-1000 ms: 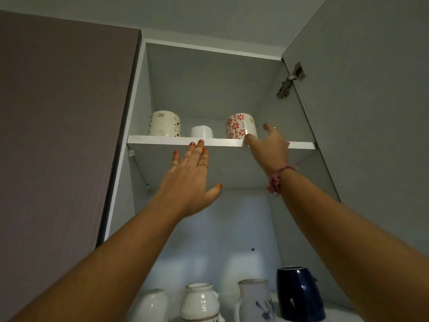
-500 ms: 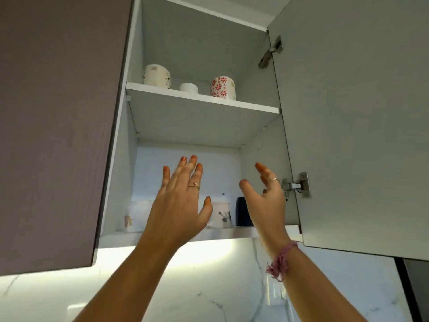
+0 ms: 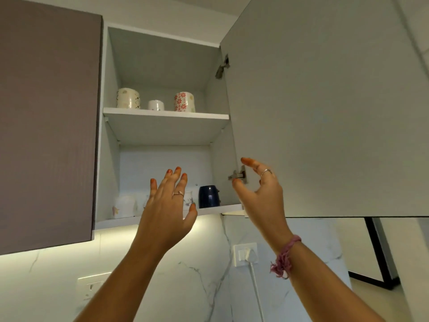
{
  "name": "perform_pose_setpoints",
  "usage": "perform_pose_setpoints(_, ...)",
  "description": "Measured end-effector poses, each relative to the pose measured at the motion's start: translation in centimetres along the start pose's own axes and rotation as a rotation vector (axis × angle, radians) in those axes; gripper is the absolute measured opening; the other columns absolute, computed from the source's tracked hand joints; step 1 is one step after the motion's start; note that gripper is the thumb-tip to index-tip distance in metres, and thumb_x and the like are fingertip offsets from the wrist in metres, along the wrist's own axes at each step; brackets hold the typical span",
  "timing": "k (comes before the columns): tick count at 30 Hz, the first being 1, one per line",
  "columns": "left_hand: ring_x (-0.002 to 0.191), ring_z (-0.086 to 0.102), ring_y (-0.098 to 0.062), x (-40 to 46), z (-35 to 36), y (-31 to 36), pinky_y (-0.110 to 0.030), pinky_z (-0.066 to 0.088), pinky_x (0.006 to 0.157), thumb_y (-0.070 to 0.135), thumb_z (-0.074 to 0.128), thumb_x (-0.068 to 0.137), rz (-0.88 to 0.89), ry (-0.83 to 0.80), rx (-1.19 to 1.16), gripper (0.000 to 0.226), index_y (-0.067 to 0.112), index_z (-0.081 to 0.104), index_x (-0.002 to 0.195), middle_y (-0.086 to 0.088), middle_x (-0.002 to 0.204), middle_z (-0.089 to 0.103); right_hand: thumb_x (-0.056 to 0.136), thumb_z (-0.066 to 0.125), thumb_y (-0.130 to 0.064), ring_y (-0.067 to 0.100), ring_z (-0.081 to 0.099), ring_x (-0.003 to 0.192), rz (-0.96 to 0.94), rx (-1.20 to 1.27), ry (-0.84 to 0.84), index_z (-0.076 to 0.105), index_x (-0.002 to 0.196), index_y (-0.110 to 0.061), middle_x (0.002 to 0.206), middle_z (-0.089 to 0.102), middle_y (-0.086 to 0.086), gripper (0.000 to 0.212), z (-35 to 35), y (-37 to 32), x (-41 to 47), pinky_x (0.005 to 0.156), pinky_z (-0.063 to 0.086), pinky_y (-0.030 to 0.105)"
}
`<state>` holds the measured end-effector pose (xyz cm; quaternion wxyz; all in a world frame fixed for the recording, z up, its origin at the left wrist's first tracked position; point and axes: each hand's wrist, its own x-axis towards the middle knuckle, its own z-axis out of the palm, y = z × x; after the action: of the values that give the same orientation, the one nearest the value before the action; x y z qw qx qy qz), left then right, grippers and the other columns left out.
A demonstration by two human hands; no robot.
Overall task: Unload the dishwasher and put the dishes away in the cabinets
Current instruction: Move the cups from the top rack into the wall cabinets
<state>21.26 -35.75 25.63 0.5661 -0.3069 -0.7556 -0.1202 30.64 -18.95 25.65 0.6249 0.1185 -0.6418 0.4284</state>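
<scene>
While raised before open white wall cabinet (image 3: 109, 126), both hands bare and holding nothing.

Left hand (image 3: 166, 212): fingers (image 3: 177, 180) straight, slightly spread, thumb out to side; back of hand toward camera, ring on one finger; in front of lower compartment, contact with anything not shown.

Right hand (image 3: 261, 201): fingers loosely curved, thumb and forefinger apart, nothing between them; just beside lower metal hinge (image 3: 238, 175) and inner face of open grey cabinet door (image 3: 325, 112) (touching or not, cannot tell); ring on one finger, pink thread bracelet (image 3: 284, 256) at wrist.

Upper white shelf (image 3: 166, 113), left to right: cream patterned ceramic mug (image 3: 128, 98), small plain white cup (image 3: 156, 105), white mug with red flower print (image 3: 184, 101); all upright, apart from one another.

Lower shelf (image 3: 222, 208): dark blue glossy mug (image 3: 207, 196) at right; pale rounded vessel (image 3: 123, 204) at left; further pale pieces partly hidden behind left hand, too blurred to identify.

Brown closed cabinet door (image 3: 46, 124) at left. White wall socket with plugged cord (image 3: 246, 254) on marble-look backsplash below.
</scene>
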Motion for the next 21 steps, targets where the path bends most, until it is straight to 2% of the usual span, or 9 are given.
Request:
perform_pose_setpoints(3,0.142,0.025,-0.030,-0.7,-2.0,3.9,-0.045,0.003,0.112,0.046,0.040,0.082,-0.022,-0.017,-0.007,0.072,0.008,0.037,0.143,-0.011,0.152,0.030,0.086,0.066,-0.016,-0.005,0.046,0.102,-0.043,-0.060,-0.063,0.050,0.117,-0.032,0.119,0.049,-0.011,0.038,-4.1,-1.9,-1.1,0.074,0.029,-0.011)
perform_pose_setpoints(5,0.140,0.029,-0.032,-1.3,-3.4,7.0,-0.047,0.006,0.111,0.046,0.042,0.082,-0.047,-0.047,-0.023,0.071,0.007,0.041,0.141,-0.012,0.150,0.034,0.087,0.065,-0.021,-0.001,0.041,0.113,-0.073,-0.148,-0.097,0.051,0.123,-0.030,0.128,0.049,-0.009,0.040,-6.9,-3.1,-1.8,0.083,0.027,-0.007)
perform_pose_setpoints(7,0.136,0.036,-0.035,-2.2,-4.4,9.7,-0.049,0.010,0.109,0.042,0.050,0.079,-0.054,-0.078,-0.017,0.070,0.006,0.045,0.138,-0.014,0.147,0.040,0.087,0.063,-0.024,0.003,0.040,0.119,-0.113,-0.244,-0.103,0.051,0.129,-0.026,0.135,0.048,-0.006,0.044,-9.5,-4.2,-2.4,0.097,0.031,0.007)
perform_pose_setpoints(9,0.133,0.042,-0.036,-3.3,-5.4,12.3,-0.050,0.014,0.107,0.039,0.055,0.077,-0.048,-0.103,0.002,0.068,0.006,0.049,0.136,-0.015,0.143,0.045,0.087,0.061,-0.029,0.009,0.041,0.125,-0.129,-0.304,-0.091,0.050,0.131,-0.025,0.138,0.047,-0.005,0.046,-12.2,-5.5,-3.3,0.103,0.037,0.025)
perform_pose_setpoints(12,0.128,0.048,-0.036,-4.9,-6.6,15.0,-0.050,0.019,0.104,0.038,0.058,0.075,-0.033,-0.154,0.032,0.066,0.006,0.054,0.132,-0.016,0.138,0.052,0.085,0.057,-0.035,0.014,0.040,0.128,-0.129,-0.366,-0.046,0.046,0.135,-0.025,0.141,0.044,-0.003,0.053,-15.5,-7.1,-4.6,0.105,0.035,0.031)
perform_pose_setpoints(15,0.124,0.052,-0.037,-5.9,-8.1,16.5,-0.052,0.021,0.102,0.040,0.058,0.073,-0.009,-0.196,0.087,0.065,0.005,0.057,0.129,-0.017,0.135,0.054,0.086,0.060,-0.032,0.016,0.033,0.134,-0.099,-0.455,0.025,0.037,0.141,-0.024,0.149,0.032,-0.001,0.060,-18.5,-7.7,-4.4,0.108,0.031,0.033)
perform_pose_setpoints(17,0.130,0.045,-0.036,-6.3,-9.5,16.9,-0.051,0.017,0.106,0.043,0.053,0.076,-0.043,-0.215,0.050,0.068,0.007,0.052,0.134,-0.015,0.141,0.048,0.085,0.060,-0.030,0.020,0.023,0.141,-0.054,-0.511,0.090,0.031,0.144,-0.022,0.155,0.019,0.002,0.066,-20.1,-7.4,-3.4,0.112,0.026,0.037)
perform_pose_setpoints(21,0.135,0.038,-0.036,-7.3,-12.3,16.8,-0.052,0.012,0.109,0.047,0.048,0.077,-0.048,-0.205,0.048,0.070,0.011,0.048,0.137,-0.014,0.146,0.042,0.083,0.060,-0.027,0.031,-0.002,0.146,0.164,-0.608,0.181,0.018,0.149,-0.015,0.158,-0.005,0.017,0.079,-22.7,-5.6,-1.9,0.119,0.008,0.045)
